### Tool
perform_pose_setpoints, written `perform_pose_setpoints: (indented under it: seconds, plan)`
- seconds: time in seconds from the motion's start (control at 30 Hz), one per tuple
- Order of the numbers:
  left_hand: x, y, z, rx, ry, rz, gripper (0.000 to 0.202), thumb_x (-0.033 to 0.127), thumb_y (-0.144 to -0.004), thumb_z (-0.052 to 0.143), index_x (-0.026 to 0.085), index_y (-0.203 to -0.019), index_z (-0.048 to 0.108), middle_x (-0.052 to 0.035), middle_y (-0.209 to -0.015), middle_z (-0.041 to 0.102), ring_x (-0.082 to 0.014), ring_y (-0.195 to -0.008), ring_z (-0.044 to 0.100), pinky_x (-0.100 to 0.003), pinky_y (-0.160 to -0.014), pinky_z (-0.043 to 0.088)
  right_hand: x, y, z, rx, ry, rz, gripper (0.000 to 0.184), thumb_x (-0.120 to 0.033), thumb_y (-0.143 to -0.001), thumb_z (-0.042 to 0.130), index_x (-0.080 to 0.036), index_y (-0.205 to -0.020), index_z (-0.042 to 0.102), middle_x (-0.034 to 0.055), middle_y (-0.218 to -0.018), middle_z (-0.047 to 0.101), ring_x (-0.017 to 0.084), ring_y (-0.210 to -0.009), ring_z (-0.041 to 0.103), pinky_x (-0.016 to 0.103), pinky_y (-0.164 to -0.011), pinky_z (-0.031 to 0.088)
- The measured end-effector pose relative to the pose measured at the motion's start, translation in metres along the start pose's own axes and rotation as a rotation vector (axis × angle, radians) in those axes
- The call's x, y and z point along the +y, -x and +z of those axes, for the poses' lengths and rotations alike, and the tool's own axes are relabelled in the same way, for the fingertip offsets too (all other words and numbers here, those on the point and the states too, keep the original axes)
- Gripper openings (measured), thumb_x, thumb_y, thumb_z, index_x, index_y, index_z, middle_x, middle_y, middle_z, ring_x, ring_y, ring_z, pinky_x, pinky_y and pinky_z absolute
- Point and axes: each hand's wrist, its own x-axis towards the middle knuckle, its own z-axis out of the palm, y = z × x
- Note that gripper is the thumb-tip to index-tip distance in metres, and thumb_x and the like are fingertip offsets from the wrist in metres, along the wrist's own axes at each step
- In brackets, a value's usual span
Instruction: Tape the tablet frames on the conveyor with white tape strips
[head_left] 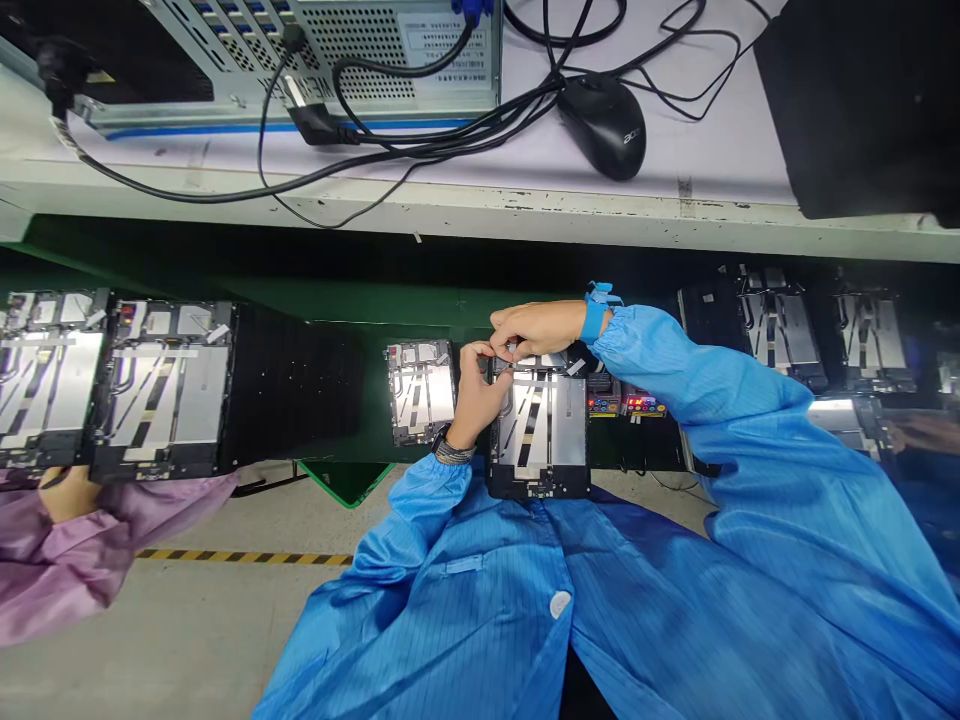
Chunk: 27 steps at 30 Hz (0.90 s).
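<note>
An opened tablet [541, 440] with a silver inner plate and black strips lies at the near edge of the green belt [337, 320] in front of me. My left hand [474, 392] rests on its upper left corner, fingers pinched on a small part I cannot make out. My right hand [534, 327], with a blue wrist strap [598, 312], curls over the tablet's top edge, fingers pressed together beside the left fingertips. A smaller opened device [420, 390] lies just left of my left hand.
Two opened tablets [161, 385] lie at the left, where another person's purple sleeve [67, 555] and hand reach in. More tablets [780, 325] sit at the right. A shelf above carries a computer case [322, 50], cables, a black mouse [604, 125] and a monitor base [862, 100].
</note>
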Motion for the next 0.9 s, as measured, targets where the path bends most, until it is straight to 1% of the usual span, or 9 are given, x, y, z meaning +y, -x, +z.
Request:
perform_pose_setpoints:
  seconds: [0.23, 0.33, 0.4, 0.47, 0.57, 0.67, 0.77, 0.83, 0.9]
  plan:
    - [0.002, 0.0, 0.001, 0.001, 0.034, -0.006, 0.032, 0.016, -0.084, 0.068, 0.026, -0.107, 0.047, -0.0033, -0.111, 0.055, -0.0207, -0.107, 0.055, -0.035, -0.092, 0.042, 0.001, -0.002, -0.003, -0.002, -0.028, 0.013, 0.009, -0.011, -0.087, 0.068, -0.019, -0.084, 0.069, 0.0008, -0.089, 0.053, 0.014, -0.079, 0.048, 0.027, -0.068, 0.032]
    - [0.004, 0.001, 0.0, -0.006, 0.036, -0.008, 0.032, 0.016, -0.085, 0.067, 0.027, -0.108, 0.048, -0.0033, -0.112, 0.055, -0.0206, -0.108, 0.055, -0.035, -0.092, 0.042, 0.0, 0.0, -0.007, 0.017, -0.05, 0.037, 0.008, -0.012, -0.087, 0.068, -0.02, -0.089, 0.07, 0.0005, -0.088, 0.052, 0.015, -0.078, 0.048, 0.028, -0.07, 0.033]
    - [0.004, 0.001, -0.002, -0.014, 0.04, -0.013, 0.03, 0.018, -0.086, 0.067, 0.027, -0.108, 0.049, -0.0033, -0.113, 0.055, -0.0206, -0.108, 0.055, -0.035, -0.092, 0.042, -0.005, 0.007, -0.008, 0.081, -0.058, 0.056, 0.013, -0.013, -0.088, 0.068, -0.021, -0.098, 0.07, 0.0005, -0.089, 0.052, 0.015, -0.078, 0.048, 0.028, -0.071, 0.033]
    - [0.004, 0.001, -0.004, -0.026, 0.061, -0.02, 0.029, 0.02, -0.087, 0.068, 0.027, -0.108, 0.05, -0.004, -0.117, 0.055, -0.0211, -0.11, 0.056, -0.035, -0.092, 0.043, -0.014, 0.019, -0.004, 0.201, -0.044, 0.095, 0.018, -0.015, -0.089, 0.068, -0.021, -0.106, 0.068, 0.0015, -0.092, 0.054, 0.016, -0.08, 0.048, 0.029, -0.073, 0.034]
    - [0.0, 0.001, -0.008, -0.062, 0.107, -0.03, 0.028, 0.022, -0.088, 0.068, 0.027, -0.11, 0.051, -0.0058, -0.124, 0.056, -0.0221, -0.114, 0.056, -0.036, -0.093, 0.044, -0.034, 0.038, 0.018, 0.415, 0.058, 0.182, 0.02, -0.02, -0.091, 0.067, -0.018, -0.111, 0.064, 0.0063, -0.1, 0.057, 0.021, -0.089, 0.05, 0.032, -0.079, 0.037]
    - [-0.004, 0.0, -0.01, -0.076, 0.129, -0.038, 0.026, 0.022, -0.089, 0.067, 0.027, -0.11, 0.052, -0.0064, -0.128, 0.056, -0.0219, -0.114, 0.057, -0.035, -0.092, 0.045, -0.052, 0.047, 0.051, 0.546, 0.235, 0.25, 0.021, -0.024, -0.094, 0.065, -0.016, -0.113, 0.062, 0.0119, -0.107, 0.058, 0.026, -0.096, 0.05, 0.037, -0.083, 0.037]
    - [-0.007, -0.001, -0.01, -0.064, 0.129, -0.023, 0.025, 0.021, -0.089, 0.066, 0.027, -0.109, 0.052, -0.0063, -0.127, 0.056, -0.0215, -0.113, 0.057, -0.035, -0.092, 0.045, -0.06, 0.044, 0.077, 0.582, 0.39, 0.281, 0.019, -0.025, -0.099, 0.057, -0.015, -0.113, 0.062, 0.0155, -0.11, 0.058, 0.029, -0.099, 0.049, 0.04, -0.083, 0.036]
    - [-0.008, -0.001, -0.009, -0.058, 0.122, -0.011, 0.025, 0.021, -0.089, 0.066, 0.026, -0.109, 0.052, -0.0065, -0.126, 0.056, -0.0213, -0.112, 0.057, -0.035, -0.091, 0.045, -0.06, 0.04, 0.087, 0.577, 0.453, 0.284, 0.018, -0.023, -0.101, 0.051, -0.015, -0.112, 0.063, 0.0161, -0.11, 0.058, 0.029, -0.099, 0.049, 0.04, -0.081, 0.035]
    - [-0.008, -0.001, -0.008, -0.056, 0.114, -0.008, 0.025, 0.021, -0.088, 0.067, 0.026, -0.109, 0.052, -0.0065, -0.126, 0.057, -0.021, -0.111, 0.057, -0.035, -0.09, 0.046, -0.058, 0.037, 0.091, 0.568, 0.495, 0.286, 0.02, -0.02, -0.102, 0.046, -0.016, -0.108, 0.064, 0.0154, -0.108, 0.058, 0.028, -0.097, 0.048, 0.04, -0.08, 0.034]
